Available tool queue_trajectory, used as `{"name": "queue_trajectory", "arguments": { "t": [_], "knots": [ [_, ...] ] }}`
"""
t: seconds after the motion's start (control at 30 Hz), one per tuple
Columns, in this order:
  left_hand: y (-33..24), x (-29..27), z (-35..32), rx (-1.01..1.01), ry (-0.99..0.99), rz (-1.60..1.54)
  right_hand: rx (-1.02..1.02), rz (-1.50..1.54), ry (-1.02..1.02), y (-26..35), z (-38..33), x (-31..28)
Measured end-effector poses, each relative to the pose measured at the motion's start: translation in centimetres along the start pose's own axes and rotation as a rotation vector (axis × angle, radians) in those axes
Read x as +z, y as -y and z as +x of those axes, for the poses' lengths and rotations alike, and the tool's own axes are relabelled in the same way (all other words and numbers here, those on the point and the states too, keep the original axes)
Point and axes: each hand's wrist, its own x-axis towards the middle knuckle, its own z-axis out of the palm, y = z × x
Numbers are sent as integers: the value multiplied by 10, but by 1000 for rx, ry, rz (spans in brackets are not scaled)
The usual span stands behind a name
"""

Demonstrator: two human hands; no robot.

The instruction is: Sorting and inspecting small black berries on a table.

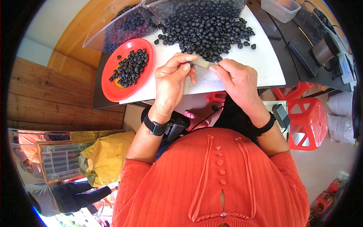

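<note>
Both hands meet over the near edge of a white table [261, 64]. My left hand [172, 81] pinches a small black ring-shaped part [191, 64] between thumb and forefinger. My right hand [236, 81] holds a thin grey metal blade [204, 64], its tip touching the black part. Just beyond the hands lies a big heap of the same black round parts [206, 32]. To the left, a red plate [113, 87] holds a smaller pile of them [130, 68].
A clear plastic bin [121, 26] with more black parts stands behind the red plate. At the right are a dark bench with a clear box [280, 8] and devices, and red plastic stools [308, 121] below. A yellow sack [106, 155] lies at lower left.
</note>
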Motion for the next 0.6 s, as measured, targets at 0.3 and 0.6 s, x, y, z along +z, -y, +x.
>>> {"name": "queue_trajectory", "arguments": {
  "t": [0.3,0.6],
  "knots": [
    [-2,5,1,-56,-16,-69,-2,38,-6,0,-3,-1],
    [-2,12,0,-44,-64,-71,115,88,-66,4,-3,2]
  ]
}}
